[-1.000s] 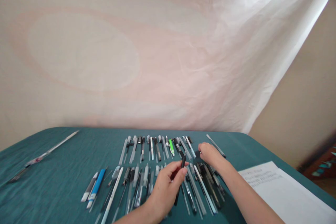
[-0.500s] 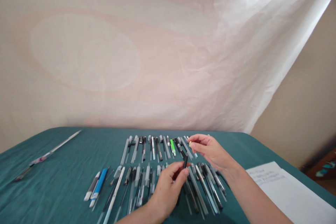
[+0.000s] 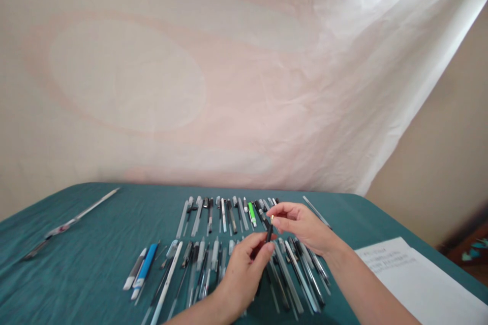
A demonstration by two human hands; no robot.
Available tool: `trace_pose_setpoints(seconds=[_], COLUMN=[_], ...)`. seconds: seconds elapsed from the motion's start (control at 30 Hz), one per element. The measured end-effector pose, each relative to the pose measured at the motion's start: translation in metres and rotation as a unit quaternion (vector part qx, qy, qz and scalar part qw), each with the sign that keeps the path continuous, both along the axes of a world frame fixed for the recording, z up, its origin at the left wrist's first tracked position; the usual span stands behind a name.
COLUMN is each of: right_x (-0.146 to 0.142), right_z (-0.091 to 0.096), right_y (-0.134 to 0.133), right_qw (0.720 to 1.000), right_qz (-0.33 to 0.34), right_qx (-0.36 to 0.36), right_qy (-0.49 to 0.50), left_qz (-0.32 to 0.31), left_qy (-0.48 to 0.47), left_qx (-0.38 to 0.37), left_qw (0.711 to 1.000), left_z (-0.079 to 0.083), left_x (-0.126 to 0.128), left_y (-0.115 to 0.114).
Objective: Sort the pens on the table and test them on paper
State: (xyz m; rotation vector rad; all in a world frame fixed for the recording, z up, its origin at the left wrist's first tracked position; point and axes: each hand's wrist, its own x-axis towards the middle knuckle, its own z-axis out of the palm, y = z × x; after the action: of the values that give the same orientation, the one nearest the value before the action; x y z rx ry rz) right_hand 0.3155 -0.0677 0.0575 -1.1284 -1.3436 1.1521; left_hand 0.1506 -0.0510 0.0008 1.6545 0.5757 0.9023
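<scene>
My left hand [image 3: 246,269] is closed around a black pen barrel [image 3: 269,233], which stands tilted upward between thumb and fingers. Its lower part is hidden behind the hand. At the barrel's upper end, my right hand [image 3: 295,221] pinches a small gold-coloured pen tip [image 3: 272,218] between thumb and forefinger. The tip meets the barrel or sits just above it; I cannot tell which. Below and around my hands lie pen parts in two rows, with a bright green pen part [image 3: 252,214] in the far row and a white barrel [image 3: 166,283] in the near one.
A blue pen part [image 3: 146,269] and a grey-white one [image 3: 134,269] lie at the near row's left end. Farther left is a long thin stick [image 3: 74,221]. Paper sheets [image 3: 419,279] rest on the right of the green-covered table [image 3: 76,284]. A pale cloth [image 3: 236,86] hangs behind.
My right hand has moved slightly left and down, bringing the gold tip to the top of the black barrel. The left hand keeps its hold, and a thin rod at far right is now uncovered.
</scene>
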Motion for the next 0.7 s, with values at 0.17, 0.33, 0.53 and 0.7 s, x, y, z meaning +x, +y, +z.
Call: trace_pose_setpoints(seconds=[0.17, 0.33, 0.53, 0.7], right_x=[0.003, 0.002, -0.003, -0.008], right_z=[-0.001, 0.001, 0.001, 0.002], right_y=[0.0, -0.001, -0.001, -0.003], right_qw=[0.999, 0.999, 1.0, 1.0], right_qz=[0.012, 0.013, 0.008, -0.004], right_qx=[-0.017, -0.019, -0.014, -0.022], right_qy=[-0.028, -0.028, -0.021, -0.008], left_qz=[-0.004, 0.0, 0.024, 0.032], left_qy=[-0.004, -0.004, 0.016, 0.025], left_qx=[0.0, 0.001, 0.047, 0.067], left_qw=[1.0, 1.0, 0.998, 0.997], left_z=[-0.002, -0.002, 0.005, 0.01], left_x=[0.0, 0.0, -0.001, -0.002], left_y=[0.001, 0.002, 0.003, 0.003])
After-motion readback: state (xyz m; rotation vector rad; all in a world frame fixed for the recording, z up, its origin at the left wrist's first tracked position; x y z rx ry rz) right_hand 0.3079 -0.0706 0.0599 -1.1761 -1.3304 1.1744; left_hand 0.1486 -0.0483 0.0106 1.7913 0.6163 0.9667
